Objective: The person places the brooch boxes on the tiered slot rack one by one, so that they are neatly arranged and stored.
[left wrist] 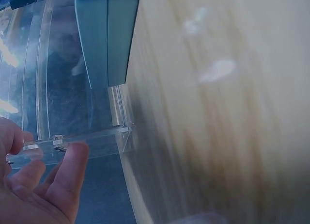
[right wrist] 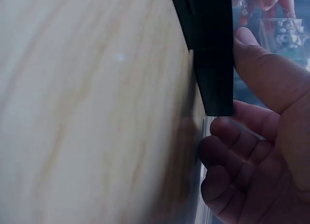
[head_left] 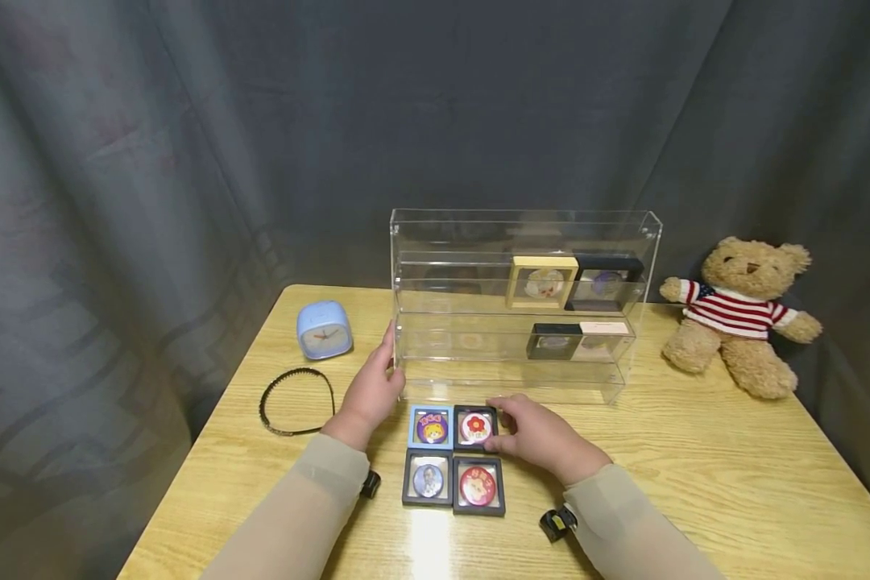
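The left hand [head_left: 372, 389] is at the left side panel of a clear acrylic display rack [head_left: 449, 369]. In the left wrist view, its fingers [left wrist: 71, 175] lie along the panel's outer face, with the thumb over the front edge. The right hand [head_left: 544, 435] grips the right side of a black frame [head_left: 458, 445] holding a badge with a red flower [head_left: 476, 426]. Beside it lies a blue frame [head_left: 411, 425] with a purple cartoon badge. Nearer are a black frame [head_left: 406, 493] with a portrait badge and another black frame [head_left: 499, 506] with a red badge.
On the rack's right side stand a yellow frame [head_left: 511, 286] and a dark frame [head_left: 609, 306], with smaller boxes [head_left: 554, 341] below. Left are a blue clock [head_left: 324, 330] and a black hairband [head_left: 264, 403]. A teddy bear [head_left: 750, 282] sits right, before dark curtains [head_left: 435, 105].
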Available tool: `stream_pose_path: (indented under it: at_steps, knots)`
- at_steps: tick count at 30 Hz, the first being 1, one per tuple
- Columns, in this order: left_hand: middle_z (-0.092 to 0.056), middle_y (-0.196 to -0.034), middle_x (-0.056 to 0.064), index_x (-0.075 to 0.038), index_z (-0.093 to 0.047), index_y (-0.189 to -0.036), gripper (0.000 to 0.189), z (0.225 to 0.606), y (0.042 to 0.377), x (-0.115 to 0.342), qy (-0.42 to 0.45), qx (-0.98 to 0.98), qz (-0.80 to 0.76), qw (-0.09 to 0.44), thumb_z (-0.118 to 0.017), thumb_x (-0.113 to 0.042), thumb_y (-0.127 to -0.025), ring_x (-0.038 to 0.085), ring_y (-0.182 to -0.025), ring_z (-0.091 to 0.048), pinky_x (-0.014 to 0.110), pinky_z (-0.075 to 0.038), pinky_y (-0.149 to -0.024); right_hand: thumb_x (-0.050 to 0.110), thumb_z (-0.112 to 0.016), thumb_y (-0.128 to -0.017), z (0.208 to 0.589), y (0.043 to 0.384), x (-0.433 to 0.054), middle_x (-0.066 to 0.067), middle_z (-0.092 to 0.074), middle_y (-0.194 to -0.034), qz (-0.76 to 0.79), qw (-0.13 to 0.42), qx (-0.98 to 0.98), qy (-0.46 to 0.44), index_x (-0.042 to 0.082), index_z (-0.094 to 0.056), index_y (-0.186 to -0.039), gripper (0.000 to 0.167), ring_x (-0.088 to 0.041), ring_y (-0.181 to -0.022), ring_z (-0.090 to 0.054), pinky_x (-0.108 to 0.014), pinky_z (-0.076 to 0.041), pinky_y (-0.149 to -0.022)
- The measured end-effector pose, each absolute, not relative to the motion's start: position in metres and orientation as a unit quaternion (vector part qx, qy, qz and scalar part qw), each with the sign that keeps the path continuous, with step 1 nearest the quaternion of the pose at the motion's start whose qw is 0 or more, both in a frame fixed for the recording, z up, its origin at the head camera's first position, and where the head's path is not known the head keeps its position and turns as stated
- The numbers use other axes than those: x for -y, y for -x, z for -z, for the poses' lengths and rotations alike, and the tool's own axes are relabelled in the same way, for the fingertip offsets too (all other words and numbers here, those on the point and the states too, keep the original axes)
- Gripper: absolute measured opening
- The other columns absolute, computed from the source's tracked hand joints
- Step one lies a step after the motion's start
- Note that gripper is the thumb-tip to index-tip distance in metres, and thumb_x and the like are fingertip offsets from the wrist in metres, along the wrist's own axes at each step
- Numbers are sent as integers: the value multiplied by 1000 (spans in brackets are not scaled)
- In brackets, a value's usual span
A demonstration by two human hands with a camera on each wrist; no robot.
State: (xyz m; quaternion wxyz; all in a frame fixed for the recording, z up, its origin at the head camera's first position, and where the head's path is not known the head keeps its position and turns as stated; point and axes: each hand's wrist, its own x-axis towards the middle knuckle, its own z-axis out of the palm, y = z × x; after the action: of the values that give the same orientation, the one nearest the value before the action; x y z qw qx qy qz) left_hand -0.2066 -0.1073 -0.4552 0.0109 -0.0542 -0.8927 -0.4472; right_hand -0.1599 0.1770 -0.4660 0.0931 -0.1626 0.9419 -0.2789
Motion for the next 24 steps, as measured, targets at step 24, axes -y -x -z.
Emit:
stream_pose_path:
  at_steps: [24]
  knots:
    - [-32, -157, 12, -50, -3, -155, 85, 455, 207, 107, 54, 896, 440, 9, -53, -13, -98, 36, -131, -47, 53, -44, -102, 8, -84, -77, 454, 155, -182, 7, -64, -96, 381, 60, -909, 154, 18, -63, -129, 58, -10, -77, -60, -30, -54, -66]
